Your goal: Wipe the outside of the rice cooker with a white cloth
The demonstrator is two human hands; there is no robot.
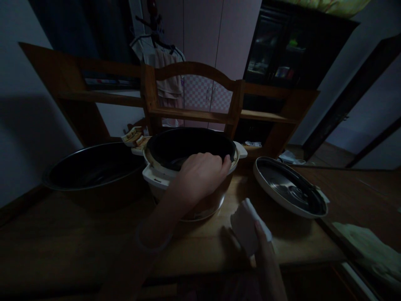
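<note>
In a dim room, a person's left hand [202, 175] curls over the near-right rim of the black inner pot [188, 140] sitting in a white rice cooker [216, 202] on a wooden table [200, 251], its fingertips hidden, so whether it grips cannot be told. Apart from it, nearer the viewer and to the right, the right hand [265, 246] pinches a folded white cloth [246, 225] above the table. A large dark basin [94, 171] stands left of the cooker, and a round lid [290, 188] lies to its right.
</note>
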